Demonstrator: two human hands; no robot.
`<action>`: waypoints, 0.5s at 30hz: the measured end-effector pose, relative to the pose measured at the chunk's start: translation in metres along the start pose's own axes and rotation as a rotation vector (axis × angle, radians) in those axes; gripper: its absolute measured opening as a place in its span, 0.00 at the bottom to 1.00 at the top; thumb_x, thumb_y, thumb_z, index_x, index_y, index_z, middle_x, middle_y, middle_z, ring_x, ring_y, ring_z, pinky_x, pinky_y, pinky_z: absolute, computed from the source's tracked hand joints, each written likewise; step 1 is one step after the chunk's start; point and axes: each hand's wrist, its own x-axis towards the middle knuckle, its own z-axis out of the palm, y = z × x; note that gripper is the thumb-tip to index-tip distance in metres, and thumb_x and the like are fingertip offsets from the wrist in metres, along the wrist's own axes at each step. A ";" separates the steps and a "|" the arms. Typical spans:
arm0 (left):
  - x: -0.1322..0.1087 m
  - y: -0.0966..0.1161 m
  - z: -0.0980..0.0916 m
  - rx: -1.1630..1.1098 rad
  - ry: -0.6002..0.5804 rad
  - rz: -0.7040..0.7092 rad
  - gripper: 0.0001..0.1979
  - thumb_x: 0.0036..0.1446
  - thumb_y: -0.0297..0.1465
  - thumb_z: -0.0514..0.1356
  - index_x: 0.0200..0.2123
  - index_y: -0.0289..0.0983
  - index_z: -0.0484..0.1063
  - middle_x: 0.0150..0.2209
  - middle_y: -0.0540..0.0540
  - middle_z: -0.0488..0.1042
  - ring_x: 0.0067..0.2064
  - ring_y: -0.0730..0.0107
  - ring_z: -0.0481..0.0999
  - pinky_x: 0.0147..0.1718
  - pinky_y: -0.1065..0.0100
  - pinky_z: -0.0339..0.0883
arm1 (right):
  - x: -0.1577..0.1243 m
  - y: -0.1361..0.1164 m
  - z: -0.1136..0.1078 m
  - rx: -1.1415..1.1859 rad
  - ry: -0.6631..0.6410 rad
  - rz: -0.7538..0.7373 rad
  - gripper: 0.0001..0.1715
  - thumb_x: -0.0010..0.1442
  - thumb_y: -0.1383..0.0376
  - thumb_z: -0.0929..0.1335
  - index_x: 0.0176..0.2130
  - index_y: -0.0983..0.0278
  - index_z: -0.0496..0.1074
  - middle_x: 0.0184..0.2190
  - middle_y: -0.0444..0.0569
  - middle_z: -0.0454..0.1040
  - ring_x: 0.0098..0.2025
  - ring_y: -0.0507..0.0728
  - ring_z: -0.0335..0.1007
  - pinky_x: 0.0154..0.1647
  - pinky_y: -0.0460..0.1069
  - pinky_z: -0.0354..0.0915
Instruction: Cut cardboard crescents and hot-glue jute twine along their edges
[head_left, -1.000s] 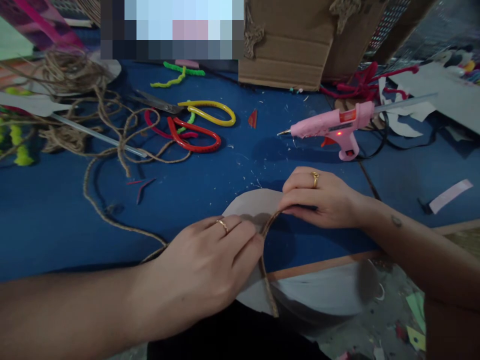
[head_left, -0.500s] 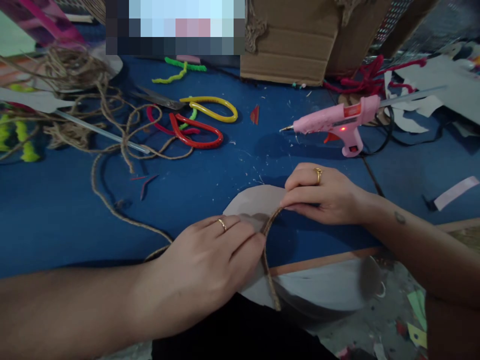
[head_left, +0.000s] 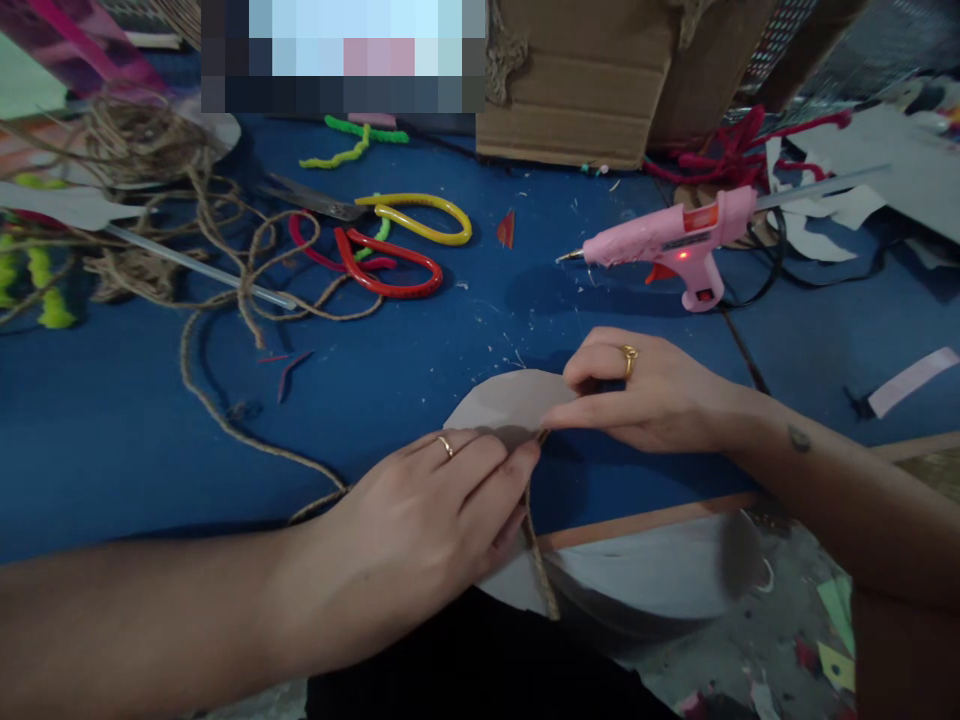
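Observation:
A round piece of pale grey card point(head_left: 502, 395) lies at the table's front edge, partly under my hands. Jute twine point(head_left: 541, 565) runs along its right edge, its loose end hanging toward my lap. My left hand point(head_left: 442, 510) is closed over the card, fingers pressing the twine to the rim. At the rim's upper right, my right hand point(head_left: 641, 390) pinches the twine with thumb and finger; the fingertips hide part of it. More twine point(head_left: 255, 430) trails left from beneath my left hand to a tangled heap point(head_left: 142, 135).
A pink glue gun point(head_left: 682, 245) with its red light lit stands at the right. Scissors point(head_left: 405, 255) with red and yellow handles lie at the left centre. A cardboard box point(head_left: 574, 85) stands behind. Paper scraps point(head_left: 847, 220) and a white bucket point(head_left: 660, 570) are at the right.
My right fingers have slid a little left and down along the twine, nearer my left hand. Left fingertips have shifted slightly up the rim, and less twine shows between the hands.

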 end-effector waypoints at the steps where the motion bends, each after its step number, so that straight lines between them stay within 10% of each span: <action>1: 0.001 0.000 0.000 -0.009 -0.004 -0.016 0.16 0.62 0.29 0.52 0.50 0.26 0.66 0.37 0.41 0.75 0.39 0.65 0.75 0.37 0.65 0.73 | 0.000 0.000 0.000 -0.014 -0.004 -0.003 0.16 0.60 0.74 0.63 0.44 0.58 0.72 0.33 0.46 0.66 0.34 0.52 0.57 0.35 0.48 0.60; 15: -0.002 0.000 -0.001 0.067 -0.022 0.047 0.13 0.60 0.26 0.53 0.47 0.27 0.69 0.40 0.38 0.75 0.39 0.61 0.76 0.36 0.61 0.74 | -0.001 -0.005 -0.001 -0.065 -0.010 -0.031 0.18 0.62 0.73 0.59 0.44 0.56 0.71 0.37 0.46 0.69 0.40 0.54 0.61 0.41 0.52 0.60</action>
